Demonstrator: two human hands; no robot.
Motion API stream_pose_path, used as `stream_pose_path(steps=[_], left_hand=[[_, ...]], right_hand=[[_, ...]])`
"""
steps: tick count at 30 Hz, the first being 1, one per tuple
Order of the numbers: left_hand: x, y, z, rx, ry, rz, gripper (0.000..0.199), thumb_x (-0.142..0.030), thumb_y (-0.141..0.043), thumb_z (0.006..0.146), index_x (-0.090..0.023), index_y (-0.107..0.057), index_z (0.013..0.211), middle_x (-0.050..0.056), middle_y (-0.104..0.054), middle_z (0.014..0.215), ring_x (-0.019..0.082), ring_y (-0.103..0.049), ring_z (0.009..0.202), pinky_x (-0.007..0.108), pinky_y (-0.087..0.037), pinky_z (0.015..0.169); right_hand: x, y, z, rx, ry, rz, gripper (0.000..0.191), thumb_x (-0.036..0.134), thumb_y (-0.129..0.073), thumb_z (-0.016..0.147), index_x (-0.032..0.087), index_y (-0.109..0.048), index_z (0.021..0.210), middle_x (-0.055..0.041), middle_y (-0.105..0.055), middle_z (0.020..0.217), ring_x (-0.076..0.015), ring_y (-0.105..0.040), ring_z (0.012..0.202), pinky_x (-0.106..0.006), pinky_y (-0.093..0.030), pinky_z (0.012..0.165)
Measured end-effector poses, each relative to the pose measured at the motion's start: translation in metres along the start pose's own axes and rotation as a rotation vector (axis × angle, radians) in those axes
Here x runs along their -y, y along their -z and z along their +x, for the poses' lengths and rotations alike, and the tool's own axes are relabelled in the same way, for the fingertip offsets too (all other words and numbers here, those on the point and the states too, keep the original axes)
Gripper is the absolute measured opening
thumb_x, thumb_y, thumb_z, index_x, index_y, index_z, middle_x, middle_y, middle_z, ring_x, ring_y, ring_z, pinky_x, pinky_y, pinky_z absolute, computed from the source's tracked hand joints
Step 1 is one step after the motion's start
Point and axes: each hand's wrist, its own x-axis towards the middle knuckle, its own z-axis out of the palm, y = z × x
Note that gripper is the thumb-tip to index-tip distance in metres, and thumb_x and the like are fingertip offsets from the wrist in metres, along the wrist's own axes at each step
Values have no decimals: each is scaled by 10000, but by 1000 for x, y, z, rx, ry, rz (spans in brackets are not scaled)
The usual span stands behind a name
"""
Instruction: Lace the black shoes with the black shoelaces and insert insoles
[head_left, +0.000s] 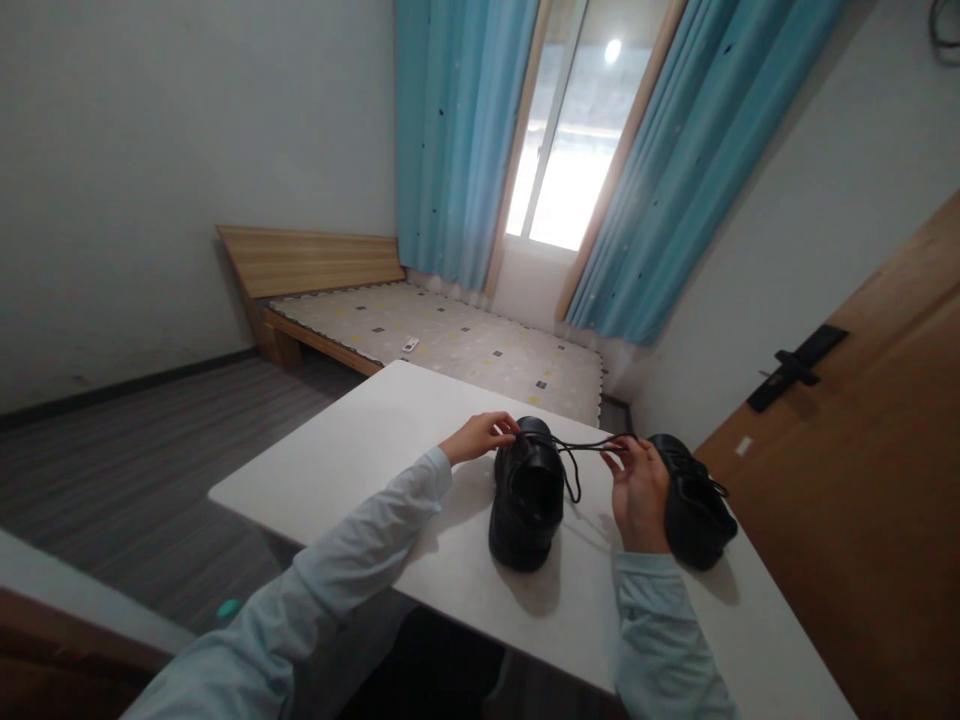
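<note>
Two black lace-up shoes stand on a white table, heels toward me. My left hand (486, 436) is at the front left of the nearer shoe (527, 500), its fingers pinched at the laces. From that shoe the black laces (585, 446) stretch right to my right hand (640, 490), whose fingertips are closed on them. A lace loop hangs at the shoe's right side. The other shoe (694, 510) sits just right of my right hand, its laces lying over its top.
The white table (322, 470) reaches toward a bed (480, 340) with a small white object (410, 344) on it. Blue curtains (465, 140) flank a window behind. A wooden door (847, 480) is at the right.
</note>
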Motion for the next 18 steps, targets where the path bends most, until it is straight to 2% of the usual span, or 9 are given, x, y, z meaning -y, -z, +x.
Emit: stream_pose_path(steps=[6, 12, 15, 18], left_hand=[[2, -1, 1, -27, -61, 50, 161, -252, -606, 776, -140, -632, 889, 47, -674, 879, 117, -603, 733, 240, -493, 687], [6, -3, 2, -37, -88, 47, 114, -219, -618, 771, -138, -622, 851, 33, -666, 858, 110, -599, 734, 236, -486, 704], [6, -3, 3, -35, -98, 46, 91, -193, -614, 770, -135, -614, 841, 27, -660, 848, 104, -595, 730, 232, -484, 703], [5, -3, 2, -34, -104, 52, 79, -177, -610, 772, -135, -608, 839, 24, -656, 847, 101, -589, 730, 234, -482, 710]], right_hand=[[3, 17, 12, -83, 7, 42, 140, 306, -607, 705, 207, -513, 736, 38, -628, 715, -118, -608, 643, -299, -505, 657], [4, 23, 19, -171, 30, 83, 158, 258, -634, 669, 204, -516, 758, 56, -637, 678, -92, -583, 589, -250, -486, 617], [2, 20, 18, -178, 63, 28, 202, 262, -643, 661, 212, -501, 796, 62, -638, 668, -89, -580, 572, -235, -469, 601], [-4, 18, 17, -164, 93, -128, 232, 292, -653, 657, 204, -506, 813, 44, -638, 690, -96, -573, 572, -235, -448, 589]])
